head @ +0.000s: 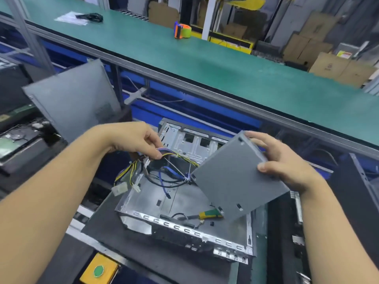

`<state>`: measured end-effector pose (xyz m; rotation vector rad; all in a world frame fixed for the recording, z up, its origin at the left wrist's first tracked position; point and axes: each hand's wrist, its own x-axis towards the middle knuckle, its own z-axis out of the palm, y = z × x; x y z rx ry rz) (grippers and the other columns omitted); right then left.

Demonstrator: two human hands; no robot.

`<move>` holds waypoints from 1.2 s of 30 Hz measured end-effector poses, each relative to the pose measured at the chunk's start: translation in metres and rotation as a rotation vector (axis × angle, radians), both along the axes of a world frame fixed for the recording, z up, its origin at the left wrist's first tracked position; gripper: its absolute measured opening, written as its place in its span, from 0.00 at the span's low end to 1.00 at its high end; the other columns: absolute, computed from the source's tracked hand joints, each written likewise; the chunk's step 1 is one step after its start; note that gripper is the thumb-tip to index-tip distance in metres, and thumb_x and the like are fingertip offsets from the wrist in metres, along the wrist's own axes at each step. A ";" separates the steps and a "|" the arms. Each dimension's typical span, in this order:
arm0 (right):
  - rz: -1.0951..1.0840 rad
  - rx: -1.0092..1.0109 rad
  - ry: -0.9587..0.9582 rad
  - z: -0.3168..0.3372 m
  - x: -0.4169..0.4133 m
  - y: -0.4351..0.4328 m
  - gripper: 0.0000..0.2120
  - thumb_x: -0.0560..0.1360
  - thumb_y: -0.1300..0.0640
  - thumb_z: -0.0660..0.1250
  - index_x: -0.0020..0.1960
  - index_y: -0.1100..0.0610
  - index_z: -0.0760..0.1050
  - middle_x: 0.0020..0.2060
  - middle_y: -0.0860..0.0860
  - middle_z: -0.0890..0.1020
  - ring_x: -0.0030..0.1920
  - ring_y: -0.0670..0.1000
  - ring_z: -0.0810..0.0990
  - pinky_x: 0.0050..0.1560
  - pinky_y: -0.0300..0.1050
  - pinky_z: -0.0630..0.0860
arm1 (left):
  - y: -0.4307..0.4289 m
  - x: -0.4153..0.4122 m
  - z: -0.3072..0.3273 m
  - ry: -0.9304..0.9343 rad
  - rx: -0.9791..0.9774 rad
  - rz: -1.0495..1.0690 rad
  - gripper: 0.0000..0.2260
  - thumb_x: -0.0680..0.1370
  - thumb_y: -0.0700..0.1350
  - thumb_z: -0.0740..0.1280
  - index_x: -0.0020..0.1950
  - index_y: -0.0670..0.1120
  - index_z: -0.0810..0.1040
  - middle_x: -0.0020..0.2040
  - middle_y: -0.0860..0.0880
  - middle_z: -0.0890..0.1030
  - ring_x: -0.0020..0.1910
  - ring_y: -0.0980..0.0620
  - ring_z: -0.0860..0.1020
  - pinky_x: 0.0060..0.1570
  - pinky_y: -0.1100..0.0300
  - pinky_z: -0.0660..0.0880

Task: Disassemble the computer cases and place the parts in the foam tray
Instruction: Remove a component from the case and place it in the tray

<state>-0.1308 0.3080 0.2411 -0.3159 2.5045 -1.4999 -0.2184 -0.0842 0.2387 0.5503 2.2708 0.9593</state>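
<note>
An open metal computer case (176, 203) lies on a dark mat in front of me. My right hand (281, 160) grips a flat grey metal box, a power supply or drive (235, 177), tilted above the case's right side. A bundle of yellow, black and purple cables (172, 155) runs from the box's lower left corner; my left hand (135, 140) pinches it above the case. White connectors (121, 189) dangle over the case's left edge. A screwdriver with a green and yellow handle (207, 214) lies inside the case.
A grey side panel (71, 99) leans upright at the left. Disassembled parts fill a tray (18, 144) at far left. A long green bench (205, 64) behind carries an orange tape dispenser (182, 29). A yellow box with a green button (99, 271) sits at the near edge.
</note>
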 end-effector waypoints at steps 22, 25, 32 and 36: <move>0.192 0.505 -0.103 -0.080 0.000 -0.067 0.42 0.64 0.44 0.74 0.70 0.25 0.56 0.71 0.31 0.62 0.71 0.44 0.67 0.69 0.56 0.70 | -0.001 -0.014 -0.106 0.516 -0.520 -0.069 0.11 0.72 0.55 0.74 0.53 0.60 0.79 0.51 0.59 0.74 0.51 0.56 0.75 0.44 0.58 0.73; 0.174 0.509 -0.115 -0.084 0.002 -0.067 0.42 0.64 0.44 0.73 0.70 0.25 0.55 0.71 0.31 0.61 0.71 0.46 0.69 0.68 0.56 0.71 | -0.010 -0.017 -0.099 0.345 -0.463 -0.008 0.21 0.68 0.54 0.78 0.58 0.62 0.75 0.50 0.56 0.77 0.49 0.53 0.78 0.48 0.55 0.77; 0.228 0.585 -0.148 -0.083 0.003 -0.077 0.49 0.64 0.45 0.73 0.73 0.25 0.46 0.72 0.39 0.63 0.68 0.49 0.71 0.65 0.54 0.73 | 0.005 -0.002 -0.082 0.248 -0.352 -0.036 0.10 0.63 0.56 0.74 0.40 0.55 0.81 0.35 0.60 0.81 0.34 0.62 0.78 0.41 0.57 0.79; 0.189 0.629 -0.092 -0.079 0.006 -0.086 0.50 0.63 0.40 0.70 0.73 0.23 0.42 0.72 0.42 0.66 0.65 0.53 0.74 0.60 0.57 0.76 | 0.023 0.003 -0.075 0.090 -0.003 0.213 0.10 0.68 0.45 0.79 0.43 0.49 0.80 0.36 0.52 0.84 0.36 0.53 0.84 0.37 0.57 0.80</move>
